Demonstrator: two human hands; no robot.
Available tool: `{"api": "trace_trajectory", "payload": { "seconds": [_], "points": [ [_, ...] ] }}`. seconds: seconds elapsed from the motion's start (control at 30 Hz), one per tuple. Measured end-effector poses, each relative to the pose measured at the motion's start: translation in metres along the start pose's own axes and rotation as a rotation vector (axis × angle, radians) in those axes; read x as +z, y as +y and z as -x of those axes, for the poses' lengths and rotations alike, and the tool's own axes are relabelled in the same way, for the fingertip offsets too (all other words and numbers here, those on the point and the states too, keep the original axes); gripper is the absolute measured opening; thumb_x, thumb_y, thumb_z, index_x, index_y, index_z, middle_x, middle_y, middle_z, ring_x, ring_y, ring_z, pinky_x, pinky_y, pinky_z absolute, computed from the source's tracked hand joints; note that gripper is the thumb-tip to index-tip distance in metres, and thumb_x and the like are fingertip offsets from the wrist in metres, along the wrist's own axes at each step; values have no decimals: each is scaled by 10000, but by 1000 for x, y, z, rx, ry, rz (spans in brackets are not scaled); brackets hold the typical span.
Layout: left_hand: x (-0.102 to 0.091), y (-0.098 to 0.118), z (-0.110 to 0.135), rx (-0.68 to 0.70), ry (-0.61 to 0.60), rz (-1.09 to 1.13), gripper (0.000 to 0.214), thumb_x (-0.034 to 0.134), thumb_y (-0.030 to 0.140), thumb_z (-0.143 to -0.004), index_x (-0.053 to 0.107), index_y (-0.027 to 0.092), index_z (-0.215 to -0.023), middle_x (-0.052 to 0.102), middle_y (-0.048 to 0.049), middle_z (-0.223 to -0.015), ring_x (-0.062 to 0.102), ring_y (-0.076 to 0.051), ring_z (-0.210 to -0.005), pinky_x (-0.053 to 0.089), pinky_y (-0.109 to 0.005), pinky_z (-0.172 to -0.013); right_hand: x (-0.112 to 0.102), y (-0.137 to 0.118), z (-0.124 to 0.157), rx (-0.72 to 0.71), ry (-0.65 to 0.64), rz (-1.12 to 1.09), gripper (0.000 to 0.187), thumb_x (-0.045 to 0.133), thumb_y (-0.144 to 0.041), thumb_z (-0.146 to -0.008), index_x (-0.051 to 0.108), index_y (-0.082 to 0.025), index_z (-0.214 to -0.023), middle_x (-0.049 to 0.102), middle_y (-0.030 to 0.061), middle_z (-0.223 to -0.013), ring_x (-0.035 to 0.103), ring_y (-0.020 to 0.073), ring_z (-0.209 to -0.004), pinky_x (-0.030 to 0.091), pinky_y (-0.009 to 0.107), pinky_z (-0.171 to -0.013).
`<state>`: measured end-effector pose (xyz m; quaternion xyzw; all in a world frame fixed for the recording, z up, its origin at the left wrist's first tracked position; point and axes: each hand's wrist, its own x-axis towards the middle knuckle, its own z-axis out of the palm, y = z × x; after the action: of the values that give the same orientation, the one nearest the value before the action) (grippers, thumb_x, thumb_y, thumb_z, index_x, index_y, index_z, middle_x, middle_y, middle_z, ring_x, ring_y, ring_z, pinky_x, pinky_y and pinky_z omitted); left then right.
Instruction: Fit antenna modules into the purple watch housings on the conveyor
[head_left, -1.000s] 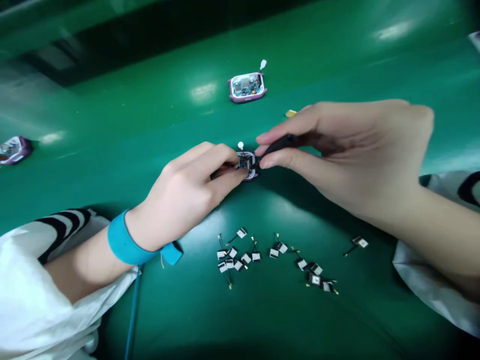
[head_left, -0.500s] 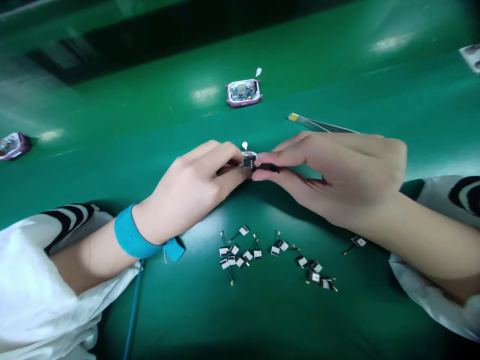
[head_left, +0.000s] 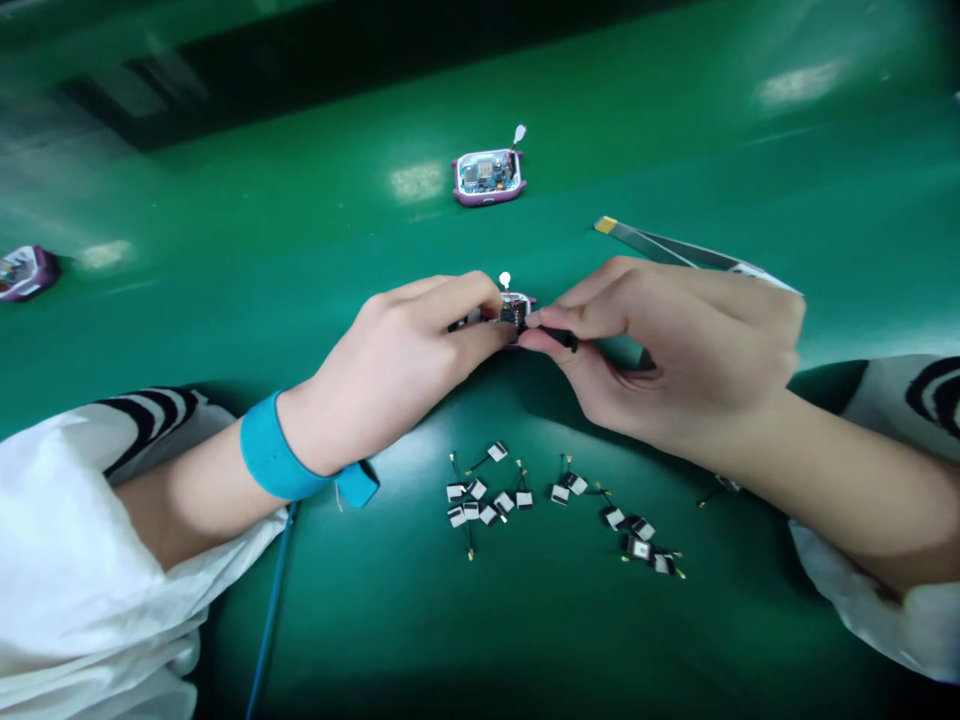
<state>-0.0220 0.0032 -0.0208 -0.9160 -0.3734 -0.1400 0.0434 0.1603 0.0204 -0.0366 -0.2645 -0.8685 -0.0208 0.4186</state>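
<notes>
My left hand point(head_left: 397, 360) grips a small purple-rimmed device casing point(head_left: 517, 309) with an exposed circuit board, its fingers hiding most of the rim. A white-tipped wire point(head_left: 505, 280) stands up from the casing. My right hand point(head_left: 667, 350) pinches a short black tool point(head_left: 561, 339) between thumb and fingers, and the tool's tip meets the casing's edge. Metal tweezers with a yellow tip point(head_left: 660, 243) lie on the green bench just behind my right hand, partly hidden by it.
Several small antenna pieces with thin wires point(head_left: 480, 500) lie scattered in front of my hands. A matching casing point(head_left: 488, 177) sits farther back, another point(head_left: 26, 273) at the far left. A blue wrist strap point(head_left: 281, 460) circles my left wrist, its cord point(head_left: 271, 620) running toward me.
My right hand has slid left and down, uncovering the tweezers. The black tool now shows less and sits closer to the casing. The view has shifted slightly.
</notes>
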Motion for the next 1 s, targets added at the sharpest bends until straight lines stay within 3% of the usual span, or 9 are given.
{"api": "trace_trajectory", "payload": {
  "seconds": [0.23,0.33,0.5,0.6,0.67,0.73,0.8,0.87,1.0],
  "points": [
    [2,0,-3,-124,23,12,280,355,193,-880,628,195,-818,615,8,-841,614,-148,-763,457,-231,-573,9,4,0,98,-78,-187,253,500,8,-689,426,-192,-553,600,-17,-639,588,95,-613,467,219,-484],
    [3,0,-1,-115,27,53,230,394,187,-870,618,211,-823,615,27,-848,617,-129,-765,476,-213,-599,3,5,1,231,-25,-216,134,593,-89,-709,521,-202,-710,628,-28,-711,614,96,-652,504,213,-516],
    [3,-4,-1,-12,78,95,196,405,155,-868,593,190,-910,625,-8,-931,598,-146,-892,496,-230,-742,-17,12,5,423,-18,-171,294,714,-161,-618,584,-171,-882,663,13,-823,650,145,-695,528,252,-561],
    [3,-6,-2,-8,80,130,172,439,155,-854,581,183,-946,635,-13,-915,584,-157,-900,485,-257,-781,-21,19,3,366,67,-168,287,734,-132,-579,602,-174,-831,641,-4,-704,623,139,-652,499,266,-559],
    [2,-6,-3,-32,92,153,161,463,153,-841,574,171,-957,640,-14,-882,585,-153,-853,482,-260,-762,-21,23,0,325,63,-218,172,667,-140,-669,582,-181,-813,613,-4,-700,596,122,-672,485,262,-589],
    [0,-5,-3,-70,106,179,144,477,160,-835,573,165,-942,642,-15,-859,586,-144,-816,479,-253,-739,-19,26,-4,344,-51,-291,31,526,-160,-791,551,-176,-800,580,5,-714,567,102,-666,468,259,-603],
    [-3,-3,-4,-129,119,229,127,490,170,-831,574,176,-925,645,-7,-852,592,-122,-779,476,-226,-707,-16,29,-7,342,-216,-334,107,429,-162,-839,535,-165,-825,562,20,-756,545,97,-682,451,256,-610],
    [-5,-1,-4,-180,133,281,113,506,174,-821,581,187,-904,649,6,-850,598,-98,-743,469,-196,-671,-13,31,-9,290,-352,-326,119,501,-218,-803,534,-154,-897,575,46,-872,540,115,-727,442,258,-598],
    [-5,-1,-3,-156,136,269,101,528,171,-796,614,178,-849,654,8,-830,605,-92,-727,465,-180,-641,-5,30,-9,229,-496,-238,507,667,-345,-661,492,-156,-1098,590,69,-1056,557,170,-828,448,292,-643]
  ]
}}
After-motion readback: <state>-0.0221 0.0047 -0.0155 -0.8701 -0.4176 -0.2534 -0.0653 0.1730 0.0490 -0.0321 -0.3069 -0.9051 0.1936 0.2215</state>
